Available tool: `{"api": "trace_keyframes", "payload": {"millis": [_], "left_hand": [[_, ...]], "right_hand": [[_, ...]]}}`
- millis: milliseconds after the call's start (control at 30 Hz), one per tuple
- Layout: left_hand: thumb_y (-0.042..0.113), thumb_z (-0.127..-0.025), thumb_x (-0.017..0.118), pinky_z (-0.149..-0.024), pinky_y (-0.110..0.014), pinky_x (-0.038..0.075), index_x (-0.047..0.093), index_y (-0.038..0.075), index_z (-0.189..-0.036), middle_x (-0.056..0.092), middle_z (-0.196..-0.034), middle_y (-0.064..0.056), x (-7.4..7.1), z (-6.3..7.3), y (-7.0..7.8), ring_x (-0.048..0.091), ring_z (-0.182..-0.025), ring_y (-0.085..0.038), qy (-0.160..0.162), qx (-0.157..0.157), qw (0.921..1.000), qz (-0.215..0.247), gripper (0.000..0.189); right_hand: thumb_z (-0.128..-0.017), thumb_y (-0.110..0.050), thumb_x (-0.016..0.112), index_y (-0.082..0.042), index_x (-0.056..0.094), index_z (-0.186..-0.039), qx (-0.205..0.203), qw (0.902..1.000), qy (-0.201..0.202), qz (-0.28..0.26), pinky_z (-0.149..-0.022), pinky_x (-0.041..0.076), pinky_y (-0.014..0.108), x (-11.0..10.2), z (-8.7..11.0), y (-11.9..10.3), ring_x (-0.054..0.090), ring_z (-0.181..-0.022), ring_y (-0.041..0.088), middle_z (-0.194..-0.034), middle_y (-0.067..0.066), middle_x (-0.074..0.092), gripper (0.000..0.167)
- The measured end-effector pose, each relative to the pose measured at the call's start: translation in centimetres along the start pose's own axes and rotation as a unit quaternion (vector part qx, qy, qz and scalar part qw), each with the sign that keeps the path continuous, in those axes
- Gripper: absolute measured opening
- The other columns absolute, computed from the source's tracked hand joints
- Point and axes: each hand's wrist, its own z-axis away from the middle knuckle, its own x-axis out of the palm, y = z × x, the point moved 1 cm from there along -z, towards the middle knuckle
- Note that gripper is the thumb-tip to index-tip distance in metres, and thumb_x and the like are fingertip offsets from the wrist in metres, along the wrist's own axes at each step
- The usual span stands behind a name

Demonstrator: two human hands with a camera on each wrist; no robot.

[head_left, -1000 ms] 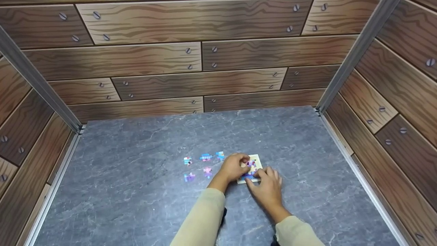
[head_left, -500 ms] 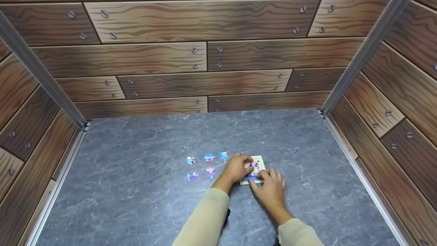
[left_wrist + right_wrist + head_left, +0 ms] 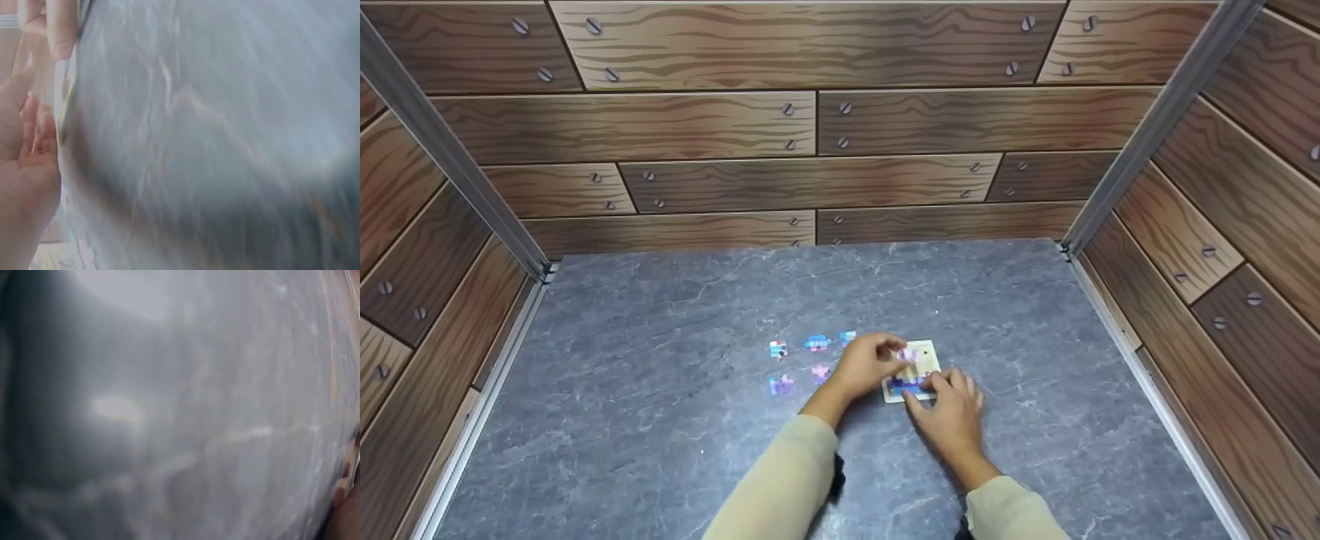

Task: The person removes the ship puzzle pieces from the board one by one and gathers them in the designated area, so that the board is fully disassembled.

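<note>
Head view: plank-patterned walls (image 3: 690, 124) enclose a grey, pale-veined tabletop (image 3: 675, 442), with metal posts (image 3: 457, 142) rising from the two far corners. That tabletop, blurred, also takes up most of the left wrist and right wrist views. Two light beige sleeves (image 3: 780, 480) come in from the near side.

Next in size are the hands. The left hand (image 3: 861, 373) is at the left side of a puzzle board (image 3: 931, 361), with its thumb and forefinger curved toward each other over it; a pale pink patch shows blurred at their tips, and I cannot tell whether they pinch it. The right hand (image 3: 952, 409) rests at the near right part of the puzzle board, fingers loosely bent, thumb apart from them, touching it without closing round it.

The puzzle board lies flat on the tabletop, right of the middle, between the two hands. It has a cream rim, yellow in the upper part and blue along the near side; the left hand hides some of it.

Smallest are five loose puzzle pieces (image 3: 817, 343) left of the puzzle board, apart from one another: three in a far row, mostly blue and white, the rightmost just beside the left hand, and two nearer, pink and purple
</note>
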Motion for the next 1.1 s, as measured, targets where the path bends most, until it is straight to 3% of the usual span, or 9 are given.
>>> {"api": "trace_keyframes", "payload": {"millis": [100,200,300,400,533,733,800,967,1100], "left_hand": [[0.023,-0.094,0.086,-0.1,-0.041,0.061,0.08,0.012,-0.122,0.081,-0.118,-0.009,-2.2,0.5,0.8,0.073,-0.11,-0.028,0.016,0.011,0.9995,0.024,0.031],[0.023,-0.094,0.086,-0.103,-0.052,0.059,0.08,0.01,-0.122,0.08,-0.119,-0.011,-4.7,0.6,1.3,0.073,-0.113,-0.034,0.023,0.037,0.999,0.013,0.031],[0.024,-0.094,0.086,-0.106,-0.053,0.057,0.081,0.011,-0.121,0.079,-0.121,-0.011,-6.8,1.0,1.1,0.072,-0.116,-0.034,0.019,0.043,0.9981,-0.038,0.031],[0.028,-0.095,0.085,-0.112,-0.05,0.054,0.081,0.016,-0.122,0.079,-0.126,-0.007,-8.0,1.8,0.4,0.071,-0.122,-0.032,0.0,0.02,0.995,-0.098,0.031],[0.031,-0.095,0.085,-0.121,-0.054,0.042,0.081,0.021,-0.122,0.08,-0.128,-0.002,-8.2,3.0,-0.8,0.067,-0.128,-0.03,-0.021,-0.013,0.9876,-0.155,0.029],[0.034,-0.094,0.085,-0.131,-0.065,0.026,0.08,0.025,-0.118,0.079,-0.125,0.001,-7.0,4.2,-2.1,0.063,-0.133,-0.028,-0.013,-0.048,0.9808,-0.188,0.026],[0.035,-0.093,0.086,-0.128,-0.065,0.029,0.081,0.026,-0.116,0.078,-0.122,0.001,-6.7,4.4,-2.3,0.063,-0.131,-0.029,-0.01,-0.048,0.978,-0.203,0.025],[0.036,-0.092,0.087,-0.102,-0.052,0.039,0.081,0.026,-0.114,0.077,-0.12,0.001,-6.1,4.7,-2.6,0.06,-0.114,-0.028,-0.001,-0.044,0.9696,-0.241,0.025],[0.037,-0.092,0.087,-0.099,-0.051,0.039,0.081,0.025,-0.115,0.075,-0.126,-0.001,-5.9,4.9,-2.7,0.06,-0.116,-0.031,0.003,-0.047,0.9657,-0.255,0.026]], "right_hand": [[-0.083,-0.034,0.093,-0.014,0.069,-0.09,0.002,1.0,-0.001,-0.002,-0.105,0.039,0.058,0.0,0.2,-0.1,0.054,-0.104,0.032,-0.105,0.008,0.061,0.033],[-0.084,-0.035,0.093,-0.013,0.069,-0.091,0.003,1.0,-0.003,-0.001,-0.105,0.039,0.058,-0.1,0.1,-0.2,0.055,-0.105,0.033,-0.105,0.008,0.061,0.033],[-0.085,-0.034,0.093,-0.013,0.069,-0.091,0.006,1.0,-0.007,0.0,-0.104,0.039,0.058,-0.1,0.1,-0.2,0.054,-0.104,0.032,-0.105,0.009,0.06,0.033],[-0.084,-0.033,0.093,-0.013,0.07,-0.092,0.005,1.0,-0.003,-0.002,-0.104,0.039,0.058,-0.1,0.1,-0.1,0.053,-0.103,0.032,-0.105,0.009,0.061,0.032],[-0.083,-0.031,0.094,-0.013,0.07,-0.09,-0.005,0.9999,0.01,-0.003,-0.101,0.04,0.058,0.0,0.1,-0.2,0.054,-0.101,0.031,-0.105,0.009,0.063,0.031],[-0.084,-0.032,0.093,-0.013,0.069,-0.09,-0.006,0.9999,0.008,-0.003,-0.098,0.04,0.058,-0.1,0.2,-0.3,0.054,-0.1,0.031,-0.104,0.008,0.062,0.031],[-0.084,-0.032,0.093,-0.013,0.07,-0.091,-0.003,1.0,0.004,-0.004,-0.099,0.04,0.058,-0.2,0.1,-0.3,0.054,-0.1,0.032,-0.104,0.009,0.062,0.031],[-0.086,-0.036,0.092,-0.012,0.071,-0.094,0.008,0.9999,-0.014,-0.003,-0.105,0.039,0.059,-0.3,0.0,-0.2,0.054,-0.105,0.033,-0.107,0.009,0.062,0.033],[-0.087,-0.037,0.091,-0.012,0.07,-0.097,0.013,0.9996,-0.025,-0.001,-0.108,0.038,0.06,-0.3,-0.1,-0.2,0.054,-0.108,0.033,-0.11,0.01,0.062,0.034]]}}
